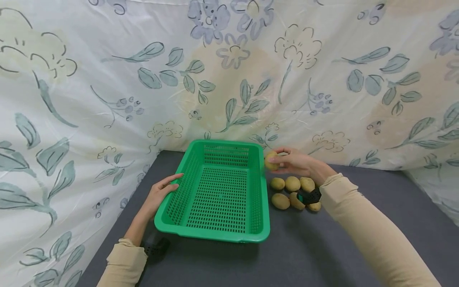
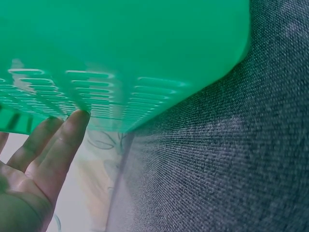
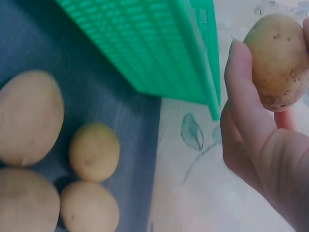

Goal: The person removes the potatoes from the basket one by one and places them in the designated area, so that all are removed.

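Observation:
A green plastic basket [image 1: 219,191] with slotted walls and floor sits on the dark cloth, nothing inside. My left hand [image 1: 163,195] holds its left rim, thumb and a finger over the edge. Other fingers [image 2: 65,145] lie along the slotted outer wall in the left wrist view. Just beyond the right rim, my right hand [image 1: 295,162] pinches a potato [image 3: 278,63] between thumb and fingers, raised above the cloth. Below that hand, several more potatoes [image 1: 280,201] lie in two rows beside the basket; the wrist and its strap partly cover some.
Dark grey cloth [image 1: 344,239] covers the table. A flower-printed sheet [image 1: 229,79] hangs along the back and left, close behind the basket's far rim. Black wrist cameras [image 1: 310,197] are strapped to both wrists.

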`<move>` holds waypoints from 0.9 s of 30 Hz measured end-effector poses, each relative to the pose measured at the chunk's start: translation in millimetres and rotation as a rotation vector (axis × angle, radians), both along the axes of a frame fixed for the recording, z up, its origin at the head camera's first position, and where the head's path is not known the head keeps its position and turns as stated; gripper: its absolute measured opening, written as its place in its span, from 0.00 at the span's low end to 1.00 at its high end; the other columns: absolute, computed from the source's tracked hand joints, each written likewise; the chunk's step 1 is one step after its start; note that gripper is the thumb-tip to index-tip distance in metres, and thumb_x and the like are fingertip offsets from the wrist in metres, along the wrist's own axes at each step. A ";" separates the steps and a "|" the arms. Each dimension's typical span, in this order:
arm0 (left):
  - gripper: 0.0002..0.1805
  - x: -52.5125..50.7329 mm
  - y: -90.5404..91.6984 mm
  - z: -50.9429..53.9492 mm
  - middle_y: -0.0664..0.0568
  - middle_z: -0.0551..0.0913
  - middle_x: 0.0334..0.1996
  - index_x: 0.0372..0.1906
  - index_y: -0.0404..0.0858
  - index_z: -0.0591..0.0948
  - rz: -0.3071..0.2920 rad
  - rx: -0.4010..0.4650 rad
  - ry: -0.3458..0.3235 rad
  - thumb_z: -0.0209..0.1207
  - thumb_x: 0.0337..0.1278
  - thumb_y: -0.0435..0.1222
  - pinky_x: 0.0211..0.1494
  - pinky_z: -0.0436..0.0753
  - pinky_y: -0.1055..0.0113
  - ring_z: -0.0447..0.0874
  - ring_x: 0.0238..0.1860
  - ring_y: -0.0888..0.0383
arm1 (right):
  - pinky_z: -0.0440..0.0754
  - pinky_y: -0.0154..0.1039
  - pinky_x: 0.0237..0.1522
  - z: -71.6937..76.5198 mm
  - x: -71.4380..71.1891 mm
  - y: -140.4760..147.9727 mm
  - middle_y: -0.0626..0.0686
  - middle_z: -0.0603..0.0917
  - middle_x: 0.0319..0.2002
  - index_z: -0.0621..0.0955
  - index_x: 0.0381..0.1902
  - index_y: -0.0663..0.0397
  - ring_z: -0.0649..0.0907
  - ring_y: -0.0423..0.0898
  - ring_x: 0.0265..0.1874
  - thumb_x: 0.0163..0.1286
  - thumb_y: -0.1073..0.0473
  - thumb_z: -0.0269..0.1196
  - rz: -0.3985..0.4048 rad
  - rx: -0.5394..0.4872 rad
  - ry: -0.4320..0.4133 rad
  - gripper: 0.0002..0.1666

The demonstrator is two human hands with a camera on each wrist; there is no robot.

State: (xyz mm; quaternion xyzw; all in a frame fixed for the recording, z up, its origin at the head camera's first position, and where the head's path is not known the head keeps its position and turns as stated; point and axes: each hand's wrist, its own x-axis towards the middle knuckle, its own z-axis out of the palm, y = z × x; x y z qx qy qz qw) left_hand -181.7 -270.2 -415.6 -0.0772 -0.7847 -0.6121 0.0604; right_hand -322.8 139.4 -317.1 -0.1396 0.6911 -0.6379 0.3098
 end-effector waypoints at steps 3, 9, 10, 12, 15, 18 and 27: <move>0.26 -0.1 -0.3 -1.1 0.38 0.57 0.70 0.69 0.32 0.66 0.002 0.003 -0.002 0.49 0.72 0.40 0.61 0.64 0.41 0.57 0.66 0.38 | 0.77 0.47 0.52 -1.6 0.5 10.4 0.56 0.71 0.48 0.64 0.52 0.55 0.78 0.47 0.40 0.71 0.65 0.58 -0.010 0.012 0.006 0.17; 0.26 0.9 -0.4 -2.1 0.37 0.57 0.70 0.69 0.31 0.66 0.006 -0.005 0.009 0.49 0.72 0.39 0.61 0.63 0.40 0.56 0.67 0.38 | 0.77 0.45 0.52 -7.6 1.4 27.2 0.58 0.69 0.50 0.60 0.58 0.59 0.79 0.46 0.43 0.72 0.62 0.57 -0.026 0.051 0.028 0.24; 0.26 1.3 -0.4 -2.3 0.37 0.57 0.70 0.69 0.31 0.65 0.008 -0.009 0.010 0.49 0.72 0.39 0.61 0.62 0.40 0.55 0.67 0.38 | 0.77 0.45 0.53 -8.6 1.7 29.6 0.58 0.68 0.50 0.58 0.59 0.59 0.79 0.46 0.43 0.72 0.62 0.57 -0.029 0.052 0.025 0.25; 0.26 1.6 -0.6 -2.6 0.37 0.57 0.70 0.69 0.31 0.65 0.010 -0.009 0.006 0.49 0.72 0.40 0.61 0.63 0.41 0.55 0.67 0.38 | 0.74 0.47 0.55 -10.7 2.5 34.8 0.58 0.66 0.51 0.56 0.59 0.59 0.78 0.46 0.44 0.71 0.62 0.58 -0.038 0.041 0.009 0.27; 0.27 2.1 -0.8 -2.4 0.37 0.56 0.70 0.69 0.31 0.65 0.009 -0.010 -0.003 0.49 0.72 0.40 0.59 0.66 0.42 0.57 0.66 0.38 | 0.70 0.50 0.59 -13.6 4.0 43.3 0.56 0.66 0.50 0.56 0.56 0.56 0.78 0.45 0.43 0.71 0.63 0.58 -0.067 0.021 -0.025 0.25; 0.27 2.4 -1.1 -1.6 0.37 0.57 0.70 0.69 0.31 0.65 0.006 -0.015 0.001 0.48 0.72 0.40 0.59 0.66 0.42 0.57 0.66 0.38 | 0.67 0.52 0.61 -17.1 5.8 52.9 0.55 0.68 0.47 0.58 0.55 0.55 0.78 0.44 0.40 0.71 0.64 0.58 -0.100 0.018 -0.046 0.23; 0.26 0.6 -0.2 1.0 0.37 0.57 0.70 0.69 0.30 0.65 -0.006 -0.001 -0.001 0.49 0.72 0.39 0.61 0.65 0.47 0.58 0.65 0.38 | 0.66 0.52 0.62 -28.9 11.8 84.0 0.58 0.68 0.51 0.46 0.69 0.65 0.79 0.44 0.44 0.71 0.60 0.58 -0.134 0.049 -0.048 0.41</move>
